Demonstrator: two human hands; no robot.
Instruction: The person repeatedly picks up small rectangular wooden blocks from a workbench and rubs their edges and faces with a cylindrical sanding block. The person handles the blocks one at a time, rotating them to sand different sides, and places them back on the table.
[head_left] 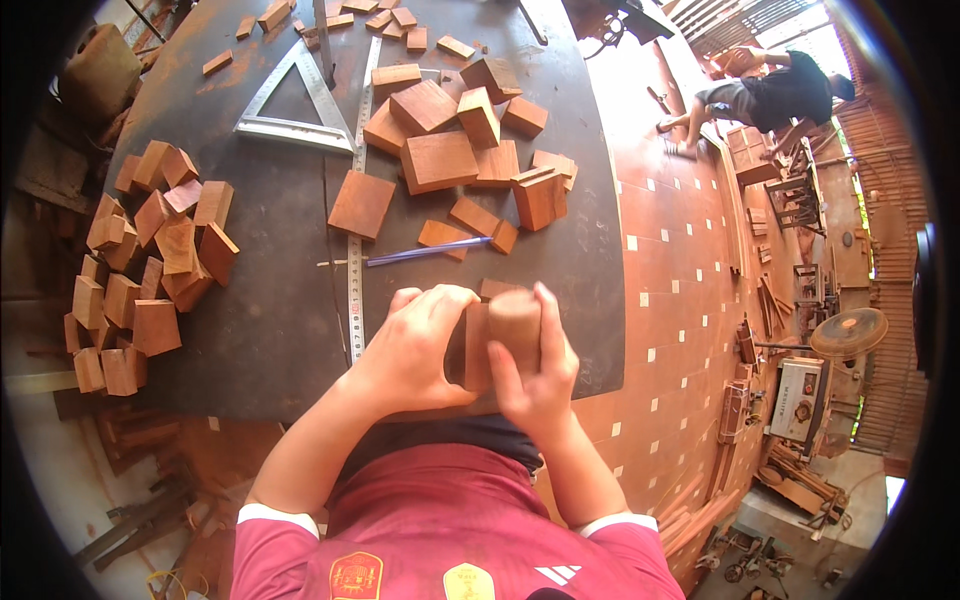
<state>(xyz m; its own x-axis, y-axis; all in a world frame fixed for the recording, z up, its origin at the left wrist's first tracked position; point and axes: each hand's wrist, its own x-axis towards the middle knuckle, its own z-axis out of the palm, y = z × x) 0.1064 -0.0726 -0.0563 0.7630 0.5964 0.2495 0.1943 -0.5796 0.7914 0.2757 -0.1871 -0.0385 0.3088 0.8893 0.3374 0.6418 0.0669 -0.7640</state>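
Near the table's front edge my left hand is closed on a reddish-brown wooden block. My right hand wraps its thumb and fingers round a tan, rounded cylinder-like piece, which touches or nearly touches the block's right side. What the cylinder is made of I cannot make out. Just beyond them, another small wooden piece is partly hidden. A blue pen lies farther off, its tip end by small blocks. A flat square block rests left of the pen.
Loose wooden blocks pile up on the dark table, with another cluster at the left. A metal triangle square and a steel rule lie on it. Beyond the tiled floor, a person and a fan are at right.
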